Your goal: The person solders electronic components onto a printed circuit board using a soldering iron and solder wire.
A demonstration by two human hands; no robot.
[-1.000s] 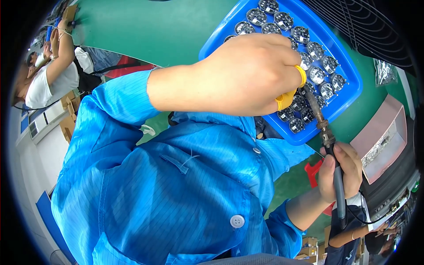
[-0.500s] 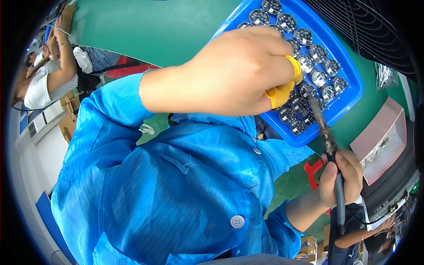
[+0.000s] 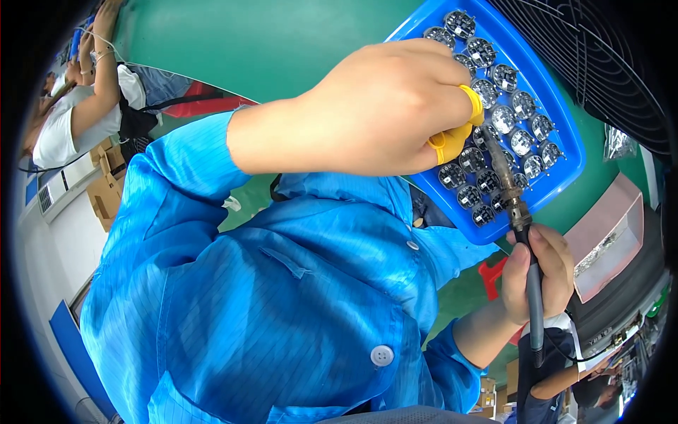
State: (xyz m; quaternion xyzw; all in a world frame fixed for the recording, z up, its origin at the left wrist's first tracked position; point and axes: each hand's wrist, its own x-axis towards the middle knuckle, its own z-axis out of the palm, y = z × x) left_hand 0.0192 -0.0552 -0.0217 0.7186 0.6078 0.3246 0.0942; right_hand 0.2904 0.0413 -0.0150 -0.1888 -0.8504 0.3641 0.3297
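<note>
Round circuit modules are sitting in rows inside the blue tray on the green bench. Through my remote feed, I am gripping the soldering iron in my right hand, its tip pointing in among the modules; whether it is touching one, I cannot tell. My left hand is hovering over the tray's left side, curling fingers in yellow finger cots; its fingertips are hidden, so I cannot tell what they are holding.
</note>
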